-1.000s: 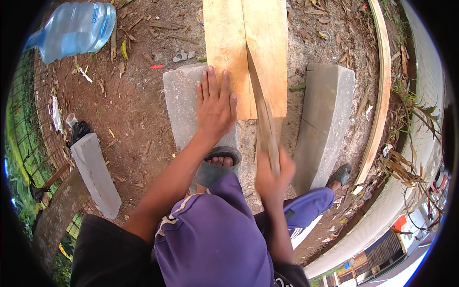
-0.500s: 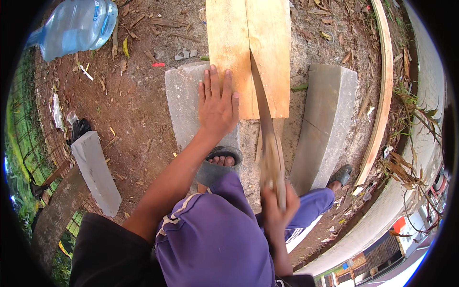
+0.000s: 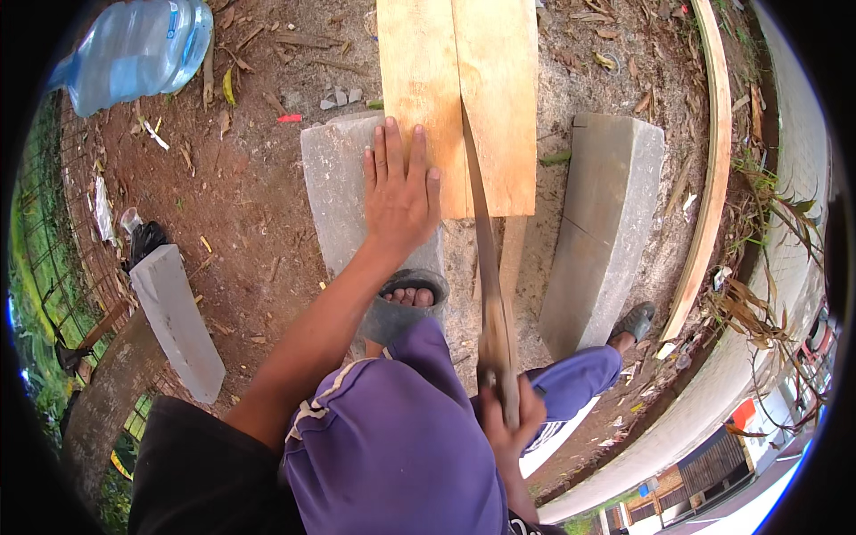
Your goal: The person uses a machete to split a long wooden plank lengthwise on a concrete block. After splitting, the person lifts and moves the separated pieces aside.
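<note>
A pale wooden board point(image 3: 419, 71) lies lengthwise ahead of me, with a long slit running down it. My left hand point(image 3: 399, 192) rests flat on the board's near left edge, fingers stretched out and slightly apart. In my right hand point(image 3: 513, 415) is the wooden handle of a handsaw point(image 3: 481, 241), gripped with the fingers wrapped round it. The saw's blade sits in the slit and slants back toward me past the board's near end. Under the board's left side stands a grey concrete block point(image 3: 334, 192), and my sandalled left foot point(image 3: 412, 296) is set on its near end.
Another grey block point(image 3: 602, 223) stands to the right, with my right foot point(image 3: 635, 323) beside it. A long wooden strip point(image 3: 713, 178) runs along the wall point(image 3: 807, 134). At far left lie a blue water jug point(image 3: 138, 53) and a smaller grey block point(image 3: 178, 321). Wood scraps litter the soil.
My right hand has drawn the saw back toward me, so its handle is lower in the picture. The left hand stays on the board; the whole view has shifted slightly.
</note>
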### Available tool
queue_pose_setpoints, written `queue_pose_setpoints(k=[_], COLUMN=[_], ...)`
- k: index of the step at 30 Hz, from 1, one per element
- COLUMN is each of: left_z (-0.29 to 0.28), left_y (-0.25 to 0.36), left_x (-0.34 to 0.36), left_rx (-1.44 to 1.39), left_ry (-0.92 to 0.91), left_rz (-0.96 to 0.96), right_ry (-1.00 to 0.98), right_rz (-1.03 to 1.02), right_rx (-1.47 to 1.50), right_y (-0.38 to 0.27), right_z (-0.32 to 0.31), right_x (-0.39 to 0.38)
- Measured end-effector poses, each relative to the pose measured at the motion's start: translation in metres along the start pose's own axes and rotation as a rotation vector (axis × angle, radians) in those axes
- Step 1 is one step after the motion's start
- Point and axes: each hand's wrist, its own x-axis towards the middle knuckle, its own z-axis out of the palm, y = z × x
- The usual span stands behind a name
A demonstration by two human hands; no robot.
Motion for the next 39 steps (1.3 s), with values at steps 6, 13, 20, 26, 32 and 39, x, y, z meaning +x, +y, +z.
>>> queue_pose_setpoints(k=[6, 13, 20, 26, 32, 39], left_z=[0.003, 0.002, 0.001, 0.008, 0.003, 0.007], left_y=[0.001, -0.003, 0.004, -0.005, -0.006, -0.002], left_x=[-0.002, -0.003, 0.002, -0.003, -0.005, -0.005], left_rx=[0.033, 0.014, 0.036, 0.027, 0.027, 0.049], left_ry=[0.025, 0.026, 0.0, 0.022, 0.023, 0.03], left_rz=[0.019, 0.019, 0.018, 0.014, 0.029, 0.017], right_ry=[0.036, 0.004, 0.013, 0.021, 0.0, 0.069], right_rz=[-0.104, -0.065, -0.052, -0.075, 0.007, -0.046], right_rx=[0.091, -0.105, 0.207, 0.01, -0.038, 0.132], right_y=[-0.018, 0.015, 0.009, 0.01, 0.012, 0.003], right_z=[0.075, -0.021, 0.074, 0.03, -0.018, 0.067], right_x=[0.148, -0.039, 0.14, 0.039, -0.029, 0.107])
